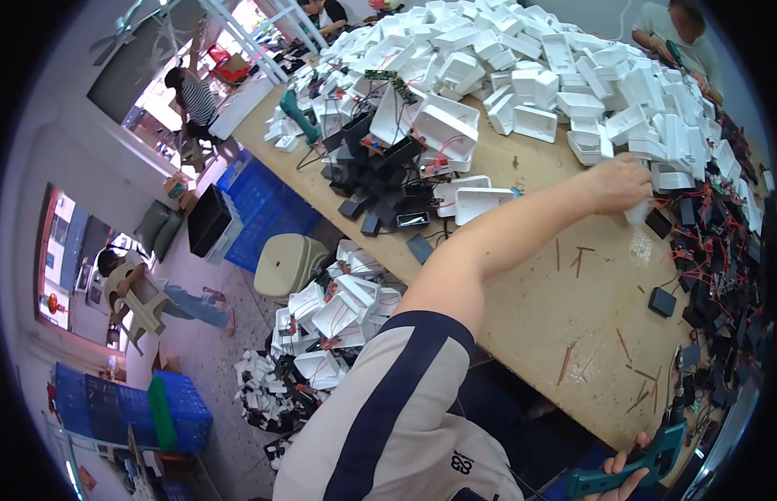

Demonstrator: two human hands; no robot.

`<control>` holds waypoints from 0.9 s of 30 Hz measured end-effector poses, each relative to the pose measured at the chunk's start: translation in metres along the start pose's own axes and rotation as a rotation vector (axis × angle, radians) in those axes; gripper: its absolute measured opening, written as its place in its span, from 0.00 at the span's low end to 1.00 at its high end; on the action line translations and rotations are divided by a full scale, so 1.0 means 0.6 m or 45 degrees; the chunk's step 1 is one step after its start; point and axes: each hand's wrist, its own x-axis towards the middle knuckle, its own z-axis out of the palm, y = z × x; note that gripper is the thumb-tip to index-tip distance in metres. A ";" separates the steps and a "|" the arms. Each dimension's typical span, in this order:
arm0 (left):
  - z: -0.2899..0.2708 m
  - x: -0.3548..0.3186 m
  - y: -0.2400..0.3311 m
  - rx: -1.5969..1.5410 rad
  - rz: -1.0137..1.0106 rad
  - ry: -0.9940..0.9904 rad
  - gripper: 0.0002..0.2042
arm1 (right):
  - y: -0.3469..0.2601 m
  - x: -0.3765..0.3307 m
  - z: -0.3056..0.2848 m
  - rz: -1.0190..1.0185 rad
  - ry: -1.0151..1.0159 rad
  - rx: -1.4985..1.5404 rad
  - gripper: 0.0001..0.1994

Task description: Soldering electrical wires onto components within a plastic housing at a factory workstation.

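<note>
My left arm reaches across the wooden table (539, 284). At its end my left hand (620, 182) is closed, and a blurred white plastic piece (637, 212) shows below its fingers. Most of that piece is hidden by the hand. Just beyond lies the edge of a heap of white plastic cases (534, 123). At the lower right, my right hand (624, 478) is wrapped round the handle of a teal power drill (668, 447). Its chuck and bit point away from me, beside the table's right-hand clutter.
Black boxes with red wires (697, 242) crowd the right edge. More black boxes (380, 179) and a teal tool (300, 117) lie at the left. Thin brown strips (565, 365) are scattered nearby. A beige stool (290, 265) and piled cases (346, 309) stand on the floor; other people are around.
</note>
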 end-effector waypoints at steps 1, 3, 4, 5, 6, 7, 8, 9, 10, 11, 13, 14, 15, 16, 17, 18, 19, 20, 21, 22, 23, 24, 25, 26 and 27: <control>-0.015 0.008 0.022 0.003 -0.011 -0.015 0.05 | 0.002 -0.002 -0.004 -0.015 0.036 -0.027 0.30; -0.037 0.022 0.064 -0.215 -0.178 -0.285 0.03 | 0.001 0.005 -0.022 -0.010 -0.060 0.005 0.30; -0.032 0.016 0.088 -0.149 -0.135 -0.045 0.03 | -0.002 0.002 -0.024 -0.025 -0.081 0.047 0.31; -0.024 0.014 0.113 -0.094 -0.088 0.204 0.03 | -0.007 -0.004 -0.028 -0.049 -0.089 0.085 0.32; -0.037 0.015 0.142 -0.201 -0.125 0.160 0.03 | -0.010 -0.009 -0.024 -0.063 -0.034 0.067 0.32; -0.037 0.007 0.156 -0.242 -0.115 0.185 0.04 | -0.005 0.003 -0.016 -0.050 -0.356 0.324 0.29; -0.043 -0.004 0.180 -0.290 -0.112 0.204 0.04 | -0.007 0.007 -0.008 -0.034 -0.675 0.573 0.28; -0.064 -0.009 0.209 -0.387 -0.131 0.163 0.05 | -0.009 -0.005 0.034 -0.148 -0.476 0.542 0.28; -0.096 -0.018 0.226 -0.473 -0.146 0.122 0.05 | -0.021 -0.009 0.058 -0.071 -0.624 0.609 0.28; -0.111 -0.027 0.242 -0.435 -0.122 0.044 0.05 | -0.013 -0.010 0.053 -0.142 -0.587 0.551 0.29; -0.129 -0.040 0.270 -0.415 -0.075 -0.088 0.07 | -0.004 -0.018 0.048 -0.204 -0.444 0.470 0.29; -0.133 -0.043 0.278 -0.450 -0.056 -0.142 0.08 | -0.004 -0.024 0.051 -0.232 -0.413 0.466 0.28; -0.139 -0.041 0.281 -0.495 -0.024 -0.130 0.08 | -0.005 -0.029 0.054 -0.256 -0.415 0.463 0.28; -0.145 -0.035 0.282 -0.580 -0.060 -0.116 0.10 | -0.006 -0.034 0.055 -0.264 -0.420 0.463 0.28; -0.151 -0.034 0.280 -0.662 -0.102 -0.101 0.11 | -0.008 -0.039 0.057 -0.269 -0.433 0.461 0.28; -0.154 -0.036 0.278 -0.686 -0.079 -0.096 0.11 | -0.007 -0.042 0.057 -0.288 -0.405 0.459 0.28; -0.157 -0.037 0.274 -0.678 -0.090 -0.130 0.13 | -0.007 -0.045 0.058 -0.292 -0.422 0.445 0.29; -0.157 -0.038 0.271 -0.670 -0.101 -0.162 0.15 | -0.006 -0.047 0.057 -0.296 -0.437 0.430 0.29; -0.157 -0.037 0.268 -0.686 -0.079 -0.156 0.15 | -0.007 -0.049 0.057 -0.315 -0.417 0.430 0.29; -0.157 -0.036 0.264 -0.715 -0.082 -0.155 0.16 | -0.008 -0.051 0.057 -0.318 -0.420 0.417 0.29; -0.158 -0.037 0.260 -0.739 -0.090 -0.159 0.17 | -0.008 -0.052 0.059 -0.315 -0.430 0.407 0.30; -0.155 -0.036 0.252 -0.749 -0.075 -0.157 0.17 | -0.008 -0.053 0.061 -0.327 -0.425 0.412 0.29; -0.146 -0.032 0.241 -0.783 -0.100 -0.131 0.17 | -0.009 -0.054 0.062 -0.339 -0.410 0.413 0.29; -0.135 -0.027 0.229 -0.817 -0.127 -0.104 0.17 | -0.010 -0.055 0.062 -0.338 -0.405 0.411 0.29; -0.128 -0.021 0.215 -0.819 -0.118 -0.103 0.17 | -0.011 -0.056 0.063 -0.331 -0.410 0.413 0.29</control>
